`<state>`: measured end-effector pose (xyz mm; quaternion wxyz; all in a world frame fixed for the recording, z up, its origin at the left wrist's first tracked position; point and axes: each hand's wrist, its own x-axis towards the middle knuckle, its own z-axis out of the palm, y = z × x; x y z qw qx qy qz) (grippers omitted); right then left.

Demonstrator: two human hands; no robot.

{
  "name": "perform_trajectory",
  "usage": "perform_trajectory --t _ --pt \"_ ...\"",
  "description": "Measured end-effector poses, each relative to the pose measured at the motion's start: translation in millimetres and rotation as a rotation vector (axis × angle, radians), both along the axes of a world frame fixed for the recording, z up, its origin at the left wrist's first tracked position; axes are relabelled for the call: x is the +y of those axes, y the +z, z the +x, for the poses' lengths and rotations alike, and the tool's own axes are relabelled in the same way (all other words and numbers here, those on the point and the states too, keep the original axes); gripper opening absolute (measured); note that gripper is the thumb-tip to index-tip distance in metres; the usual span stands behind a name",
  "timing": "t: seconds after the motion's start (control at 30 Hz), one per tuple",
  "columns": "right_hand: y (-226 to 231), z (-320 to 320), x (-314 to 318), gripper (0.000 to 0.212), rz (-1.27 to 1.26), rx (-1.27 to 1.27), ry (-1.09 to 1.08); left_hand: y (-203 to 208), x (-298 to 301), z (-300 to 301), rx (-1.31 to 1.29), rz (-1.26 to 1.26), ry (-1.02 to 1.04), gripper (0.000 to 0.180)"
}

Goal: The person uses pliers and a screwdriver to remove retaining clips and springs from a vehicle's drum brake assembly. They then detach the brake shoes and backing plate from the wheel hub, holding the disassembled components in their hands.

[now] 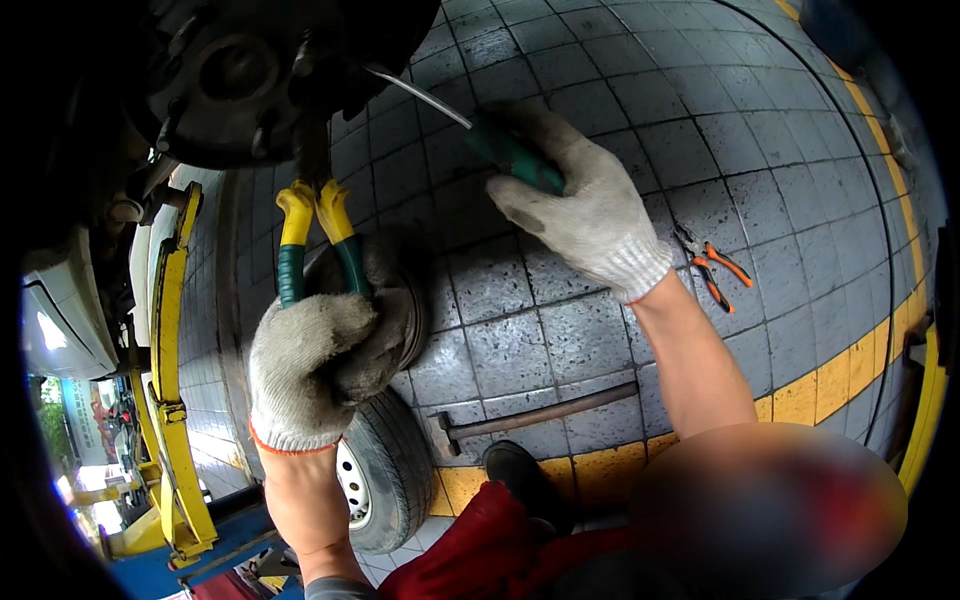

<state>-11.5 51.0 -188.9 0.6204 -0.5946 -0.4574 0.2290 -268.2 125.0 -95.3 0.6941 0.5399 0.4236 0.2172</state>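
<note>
My left hand [300,365], in a dirty white knit glove, is closed round the green handles of a pair of pliers [294,228] with yellow shoulders. Its dark jaws reach up to the underside of a dark wheel hub [238,68] with protruding studs; shadow hides what they grip. In my right hand [600,205], gloved too, is a screwdriver [512,155] with a dark green handle. Its metal shaft points up and left, and the tip reaches the right side of the hub, where the exact contact is too dark to make out.
On the tiled floor [490,330] lie orange-handled pliers [715,270] at right and a long-handled hammer [540,410] before my shoe [522,485]. A wheel with its tyre [400,480] lies near my left forearm. Yellow lift parts [165,330] stand at left; a dark cable [862,160] runs along the right.
</note>
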Motion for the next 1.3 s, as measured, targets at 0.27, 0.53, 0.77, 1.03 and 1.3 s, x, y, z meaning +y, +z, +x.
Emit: perform_trajectory --t 0.27,0.53,0.77,1.03,1.3 --pt "0.7 10.8 16.8 0.047 -0.106 -0.07 0.074 2.5 0.5 3.9 -0.133 -0.094 -0.081 0.038" --pt "-33.7 -10.1 53.7 0.034 0.302 -0.609 -0.578 6.6 6.1 4.6 -0.147 -0.176 -0.147 0.033" --pt "-35.6 -21.3 51.7 0.037 0.218 -0.554 -0.616 6.3 1.2 14.1 -0.129 -0.137 -0.148 0.033" --pt "1.8 -32.9 17.2 0.03 0.126 -0.28 -0.382 6.2 -9.8 24.0 -0.172 -0.148 -0.036 0.036" --pt "66.1 -32.6 -16.4 0.012 0.151 0.633 0.454 10.3 -7.6 20.0 -0.203 -0.16 -0.013 0.034"
